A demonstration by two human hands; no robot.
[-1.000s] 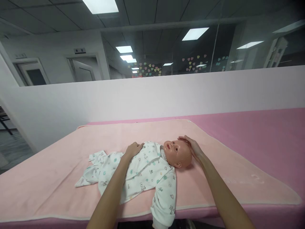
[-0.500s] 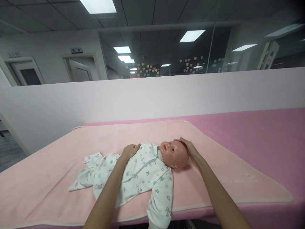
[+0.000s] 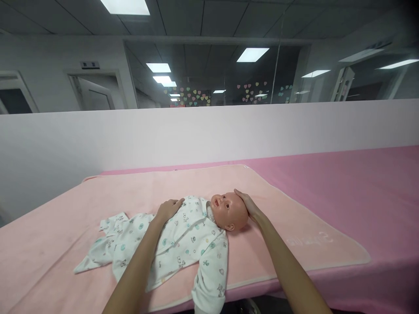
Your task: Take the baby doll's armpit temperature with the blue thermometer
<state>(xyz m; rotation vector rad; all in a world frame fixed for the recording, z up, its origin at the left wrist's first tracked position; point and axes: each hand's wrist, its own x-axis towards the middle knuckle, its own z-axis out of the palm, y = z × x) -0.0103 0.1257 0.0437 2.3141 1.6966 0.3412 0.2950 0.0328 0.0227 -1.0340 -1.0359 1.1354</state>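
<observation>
Right hand (image 3: 247,203) was cupped open over the baby doll (image 3: 180,239)'s head, left hand (image 3: 169,209) laid loosely across its belly, neither really gripping. Doll was already dressed, on its back on the peach blanket (image 3: 157,187), not lifted, near sleeve (image 3: 210,274) past the table (image 3: 327,183)'s near edge. White partition (image 3: 183,135) blocked off the far edge.

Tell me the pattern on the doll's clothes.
White clothes with small scattered animal figures and teal dots, in the head view.
</observation>
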